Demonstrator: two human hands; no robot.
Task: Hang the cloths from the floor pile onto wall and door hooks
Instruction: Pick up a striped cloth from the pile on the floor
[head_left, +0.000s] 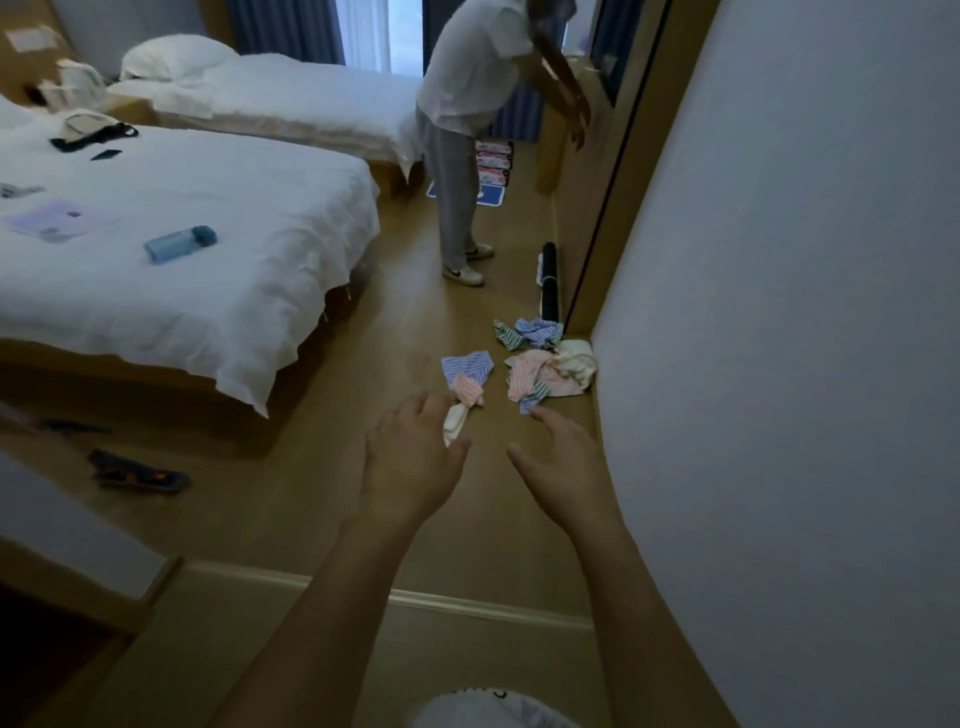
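Observation:
Several striped cloths lie on the wooden floor by the white wall. A blue striped cloth (467, 366) lies with a pink one (469, 391) and a cream one (455, 418). A pink and cream heap (550, 376) sits against the wall corner, and a green and blue bunch (527, 332) lies behind it. My left hand (410, 457) and my right hand (563, 462) are stretched out above the floor just short of the cloths, fingers relaxed, holding nothing. No hooks are in view.
A bed with white sheets (291, 312) stands at the left, a blue bottle (179, 243) on it. Another person (467, 104) stands ahead in the aisle. A dark roll (549, 280) lies along the wall. A white wall (779, 364) runs on the right. Sandals (137, 473) lie on the floor.

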